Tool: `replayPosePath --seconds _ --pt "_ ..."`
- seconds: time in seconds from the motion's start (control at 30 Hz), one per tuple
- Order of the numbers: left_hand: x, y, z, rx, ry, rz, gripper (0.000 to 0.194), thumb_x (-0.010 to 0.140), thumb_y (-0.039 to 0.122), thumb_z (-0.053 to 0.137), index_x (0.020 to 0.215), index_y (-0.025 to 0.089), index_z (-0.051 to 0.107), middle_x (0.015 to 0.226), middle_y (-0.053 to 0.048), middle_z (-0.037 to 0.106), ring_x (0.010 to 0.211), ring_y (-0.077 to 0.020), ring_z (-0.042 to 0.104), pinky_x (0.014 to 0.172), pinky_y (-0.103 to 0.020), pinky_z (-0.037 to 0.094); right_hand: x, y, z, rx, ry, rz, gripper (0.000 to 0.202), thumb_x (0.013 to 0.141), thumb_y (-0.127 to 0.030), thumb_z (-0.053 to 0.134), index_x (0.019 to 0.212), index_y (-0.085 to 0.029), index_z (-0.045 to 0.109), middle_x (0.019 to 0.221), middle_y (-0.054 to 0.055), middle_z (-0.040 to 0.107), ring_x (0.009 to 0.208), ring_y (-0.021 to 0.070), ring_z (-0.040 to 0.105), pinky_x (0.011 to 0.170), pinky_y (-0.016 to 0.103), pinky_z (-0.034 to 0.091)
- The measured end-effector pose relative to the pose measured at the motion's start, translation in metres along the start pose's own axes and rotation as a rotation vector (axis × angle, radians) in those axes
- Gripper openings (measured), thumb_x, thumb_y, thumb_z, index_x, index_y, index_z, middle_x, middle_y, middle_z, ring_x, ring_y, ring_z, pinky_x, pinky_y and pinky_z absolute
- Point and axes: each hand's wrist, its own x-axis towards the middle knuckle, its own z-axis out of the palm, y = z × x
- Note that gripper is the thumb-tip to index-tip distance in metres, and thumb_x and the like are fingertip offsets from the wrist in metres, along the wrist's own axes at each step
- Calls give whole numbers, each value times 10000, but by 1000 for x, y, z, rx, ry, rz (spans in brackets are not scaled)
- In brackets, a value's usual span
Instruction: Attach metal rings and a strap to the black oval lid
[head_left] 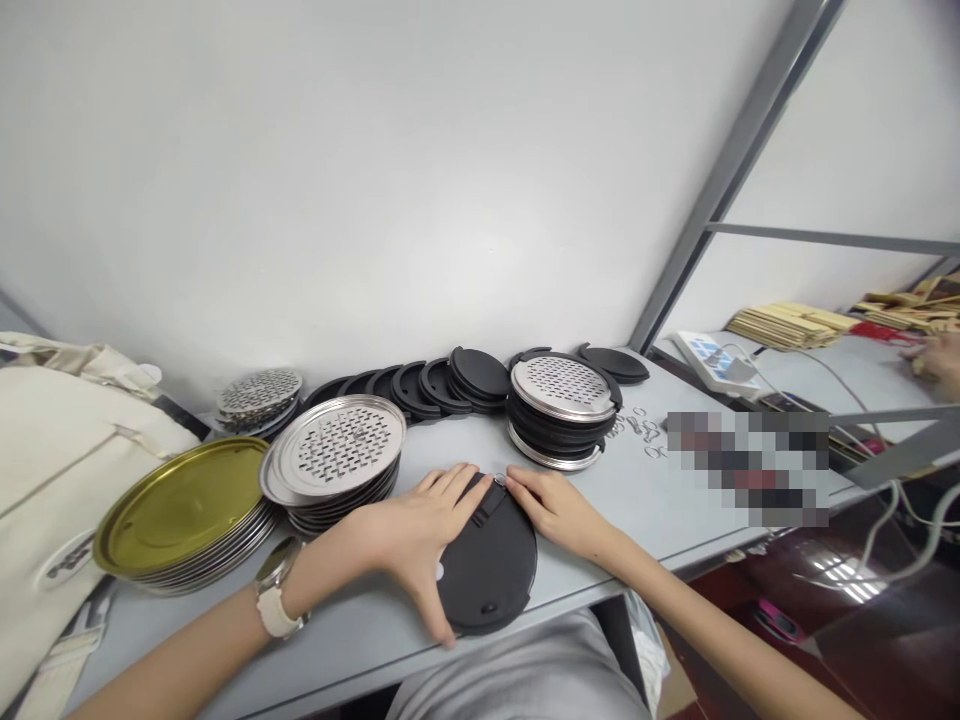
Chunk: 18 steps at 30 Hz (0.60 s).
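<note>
A black round plastic disc (pixel 491 570) lies on the table in front of me, with a raised tab at its far edge. My left hand (pixel 420 525) holds its left side, the thumb at the near edge and the fingers stretched to the far edge beside the tab. At the tab, a small metal ring (pixel 499 480) shows between the fingertips of both hands. My right hand (pixel 551 505) pinches at this ring with thumb and forefinger; whether it passes through the tab cannot be made out.
Left are a stack of gold-topped lids (pixel 187 500) and a stack topped by a perforated metal plate (pixel 349 445). Behind stand black discs (pixel 412 390) and another plate-topped stack (pixel 562 385). Small rings and clasps (pixel 645 430) lie right, before a metal frame (pixel 720 210). Another person's hand (pixel 941 360) is far right.
</note>
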Motion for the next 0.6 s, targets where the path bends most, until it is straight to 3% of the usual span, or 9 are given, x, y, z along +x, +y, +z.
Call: replayPosePath --seconds 0.3,0.6 --pt "0 -3 4 13 77 29 1464 416 765 701 1499 51 23 1537 -260 74 1406 -430 89 1118 -508 192 0 3 -2 43 1 10 347 1004 -321 321 679 -208 358 587 -49 379 552 122 398 565 252 286" --pt "1 -4 4 31 82 50 1474 410 783 691 1496 39 27 1530 -269 92 1402 -425 119 1116 -493 210 1 3 -3 34 -3 14 356 1004 -321 319 670 -208 369 583 -47 397 551 125 415 570 254 289"
